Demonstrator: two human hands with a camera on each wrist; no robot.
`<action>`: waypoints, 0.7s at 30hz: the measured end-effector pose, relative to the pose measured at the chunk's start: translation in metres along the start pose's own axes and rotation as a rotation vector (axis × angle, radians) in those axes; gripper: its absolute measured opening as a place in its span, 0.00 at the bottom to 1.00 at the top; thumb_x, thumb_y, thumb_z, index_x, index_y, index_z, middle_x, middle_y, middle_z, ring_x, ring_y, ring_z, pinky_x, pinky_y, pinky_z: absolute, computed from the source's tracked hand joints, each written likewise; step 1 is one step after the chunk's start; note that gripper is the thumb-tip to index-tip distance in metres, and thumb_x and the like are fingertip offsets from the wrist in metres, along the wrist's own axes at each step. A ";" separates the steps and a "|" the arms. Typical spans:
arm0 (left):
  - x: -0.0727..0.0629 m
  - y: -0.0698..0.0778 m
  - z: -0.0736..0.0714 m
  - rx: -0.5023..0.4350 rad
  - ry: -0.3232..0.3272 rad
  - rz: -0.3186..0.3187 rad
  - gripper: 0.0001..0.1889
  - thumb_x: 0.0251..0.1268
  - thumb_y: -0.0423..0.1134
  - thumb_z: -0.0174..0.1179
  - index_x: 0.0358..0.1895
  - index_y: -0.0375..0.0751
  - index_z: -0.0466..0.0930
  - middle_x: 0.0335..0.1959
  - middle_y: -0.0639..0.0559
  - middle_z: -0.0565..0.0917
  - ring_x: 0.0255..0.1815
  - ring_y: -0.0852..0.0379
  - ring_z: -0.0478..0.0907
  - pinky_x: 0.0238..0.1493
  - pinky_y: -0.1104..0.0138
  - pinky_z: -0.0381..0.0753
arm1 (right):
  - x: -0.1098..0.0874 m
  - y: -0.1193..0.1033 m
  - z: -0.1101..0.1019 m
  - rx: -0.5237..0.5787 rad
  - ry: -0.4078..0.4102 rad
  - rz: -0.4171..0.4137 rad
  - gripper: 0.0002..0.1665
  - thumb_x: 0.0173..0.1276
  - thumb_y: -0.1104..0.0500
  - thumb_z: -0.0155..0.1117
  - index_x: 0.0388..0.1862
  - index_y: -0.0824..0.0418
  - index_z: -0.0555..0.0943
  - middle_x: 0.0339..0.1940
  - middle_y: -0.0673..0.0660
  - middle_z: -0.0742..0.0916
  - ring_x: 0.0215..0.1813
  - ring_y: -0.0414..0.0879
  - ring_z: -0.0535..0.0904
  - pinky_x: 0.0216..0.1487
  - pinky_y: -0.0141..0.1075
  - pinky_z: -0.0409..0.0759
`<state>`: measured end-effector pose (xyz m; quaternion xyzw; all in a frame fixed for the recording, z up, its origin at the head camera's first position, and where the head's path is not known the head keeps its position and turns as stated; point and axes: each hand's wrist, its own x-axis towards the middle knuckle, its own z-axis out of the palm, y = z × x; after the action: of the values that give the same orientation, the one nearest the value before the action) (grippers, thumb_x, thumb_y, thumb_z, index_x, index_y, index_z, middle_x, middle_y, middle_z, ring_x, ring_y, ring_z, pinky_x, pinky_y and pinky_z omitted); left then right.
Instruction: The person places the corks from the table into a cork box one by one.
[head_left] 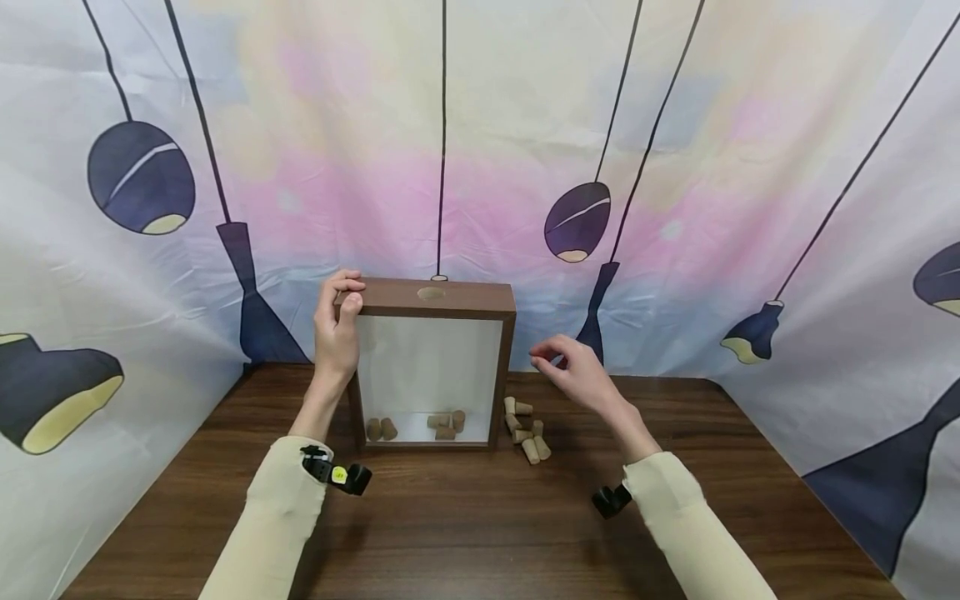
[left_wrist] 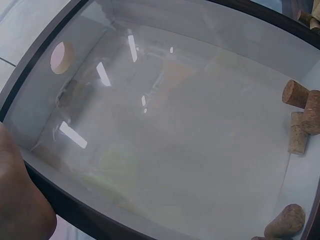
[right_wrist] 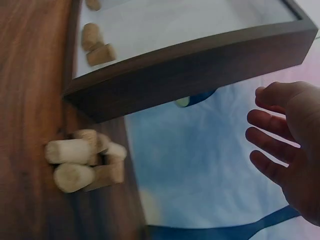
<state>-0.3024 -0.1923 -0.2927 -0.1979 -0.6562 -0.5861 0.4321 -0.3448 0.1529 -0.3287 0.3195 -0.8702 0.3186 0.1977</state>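
Observation:
A brown wooden box frame point(head_left: 474, 298) with a clear front stands upright on the table, a round hole point(head_left: 431, 293) in its top. My left hand point(head_left: 339, 329) grips its upper left corner, thumb on the front edge and fingers over the top. Inside, several corks point(head_left: 445, 433) lie along the bottom, and in the left wrist view corks point(left_wrist: 298, 132) show behind the clear pane. To the right of the box, my right hand point(head_left: 576, 372) hovers above loose corks point(head_left: 531, 450). Its fingers are loosely bent and hold nothing, as the right wrist view of the hand point(right_wrist: 300, 150) shows.
A dark wood-grain table point(head_left: 465, 525) lies under everything. Behind it and at both sides hangs a pale cloth point(head_left: 360, 125) printed with dark lamps. Each wrist wears a small black camera, one at the left sleeve point(head_left: 281, 492) and one at the right sleeve point(head_left: 675, 492).

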 end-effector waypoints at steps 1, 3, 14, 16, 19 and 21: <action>0.000 0.000 0.000 -0.002 0.001 0.000 0.20 0.71 0.37 0.44 0.51 0.18 0.69 0.64 0.25 0.69 0.71 0.40 0.62 0.62 0.69 0.62 | -0.003 0.003 0.003 0.003 -0.009 0.011 0.09 0.72 0.57 0.64 0.46 0.57 0.86 0.42 0.53 0.87 0.43 0.43 0.82 0.42 0.37 0.80; 0.000 0.000 0.000 -0.004 0.001 0.002 0.20 0.71 0.37 0.44 0.51 0.18 0.69 0.64 0.25 0.68 0.71 0.39 0.63 0.62 0.69 0.62 | -0.009 0.010 0.008 0.012 -0.025 0.031 0.09 0.71 0.57 0.64 0.46 0.56 0.86 0.42 0.52 0.87 0.42 0.42 0.82 0.42 0.36 0.80; -0.003 -0.001 -0.001 0.013 -0.007 -0.006 0.20 0.73 0.38 0.44 0.53 0.19 0.69 0.66 0.27 0.68 0.72 0.41 0.61 0.63 0.69 0.61 | -0.038 0.031 0.031 0.074 -0.090 0.158 0.10 0.71 0.56 0.65 0.48 0.56 0.85 0.42 0.51 0.87 0.41 0.42 0.82 0.43 0.35 0.79; -0.004 -0.001 -0.001 0.021 -0.012 -0.010 0.20 0.73 0.38 0.44 0.54 0.20 0.69 0.67 0.28 0.68 0.74 0.42 0.60 0.63 0.69 0.61 | -0.042 0.033 0.034 0.090 -0.100 0.183 0.10 0.70 0.57 0.65 0.48 0.56 0.85 0.42 0.51 0.87 0.41 0.41 0.82 0.43 0.34 0.79; -0.005 -0.002 -0.003 0.027 -0.024 -0.018 0.20 0.74 0.38 0.44 0.55 0.21 0.69 0.68 0.29 0.67 0.76 0.43 0.58 0.66 0.67 0.61 | -0.047 0.037 0.041 0.107 -0.113 0.200 0.10 0.70 0.58 0.66 0.48 0.57 0.85 0.41 0.50 0.86 0.42 0.42 0.82 0.43 0.34 0.79; -0.006 -0.002 -0.003 0.025 -0.032 -0.027 0.19 0.75 0.38 0.44 0.55 0.21 0.68 0.69 0.31 0.67 0.77 0.44 0.57 0.66 0.65 0.61 | -0.050 0.040 0.045 0.116 -0.121 0.206 0.10 0.70 0.59 0.66 0.48 0.59 0.85 0.41 0.50 0.86 0.42 0.42 0.82 0.44 0.35 0.79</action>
<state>-0.2998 -0.1947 -0.2987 -0.1930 -0.6729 -0.5804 0.4159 -0.3426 0.1679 -0.4056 0.2583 -0.8888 0.3672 0.0922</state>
